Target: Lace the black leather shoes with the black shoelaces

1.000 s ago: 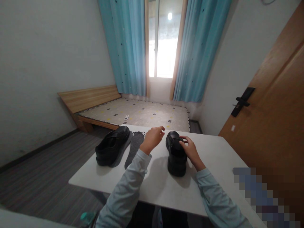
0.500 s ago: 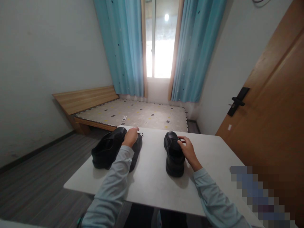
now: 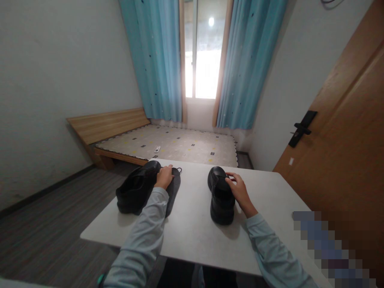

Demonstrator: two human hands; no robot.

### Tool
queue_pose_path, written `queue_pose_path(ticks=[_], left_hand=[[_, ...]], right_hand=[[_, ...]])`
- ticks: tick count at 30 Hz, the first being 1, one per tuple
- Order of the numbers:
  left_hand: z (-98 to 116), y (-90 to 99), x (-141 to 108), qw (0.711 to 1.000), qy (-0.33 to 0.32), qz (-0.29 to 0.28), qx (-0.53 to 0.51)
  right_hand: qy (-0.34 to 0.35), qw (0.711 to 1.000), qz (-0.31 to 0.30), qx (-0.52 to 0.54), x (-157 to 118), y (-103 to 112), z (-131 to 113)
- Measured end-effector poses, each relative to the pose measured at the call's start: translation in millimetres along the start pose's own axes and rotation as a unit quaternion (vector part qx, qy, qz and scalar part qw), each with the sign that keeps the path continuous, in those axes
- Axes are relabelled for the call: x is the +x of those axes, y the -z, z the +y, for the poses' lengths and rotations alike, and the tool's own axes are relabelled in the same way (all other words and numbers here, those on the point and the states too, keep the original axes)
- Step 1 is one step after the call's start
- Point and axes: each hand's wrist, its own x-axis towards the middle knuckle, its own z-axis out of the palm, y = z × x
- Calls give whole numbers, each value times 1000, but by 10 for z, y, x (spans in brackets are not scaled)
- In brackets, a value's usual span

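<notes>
Right hand at the landmark shoe, left hand reaching over the flat insole: I judge the step in hand to be steadying one and taking up the other.
On the smooth white counter (image 3: 192, 236), my landmark is the black, round-toed leather shoe (image 3: 222, 210), standing upright; my right hand (image 3: 239, 191) comes in from its right, wrist bent inward, fingers narrow at its opening, though I cannot tell if they pinch it. Well left of the landmark lies the dark grey, flat insole (image 3: 173, 196), its far end under my left hand (image 3: 164, 177), palm down, fingers bent; their grip is hidden from me. The next move, I judge, calls for a light edge grip. Farther left, the black leather mate shoe (image 3: 132, 196); beyond the landmark, the pale patterned bed (image 3: 171, 140).
</notes>
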Motion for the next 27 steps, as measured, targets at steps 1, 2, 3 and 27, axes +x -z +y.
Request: queue_pose_path(ticks=[1,2,3,27], left_hand=[[2,5,-2,1000,1,6,1],[3,15,-3,1000,2,14,-2],[2,31,-1,1000,2,23,-8],[647,-236,-22,870,-23,4,-493]], right_hand=[[1,1000,0,0,0,1,5],[2,1000,-1,0,-1,2,7],[2,1000,-2,0,-2,3,8],[28,998,-9,-59,28,29,50]])
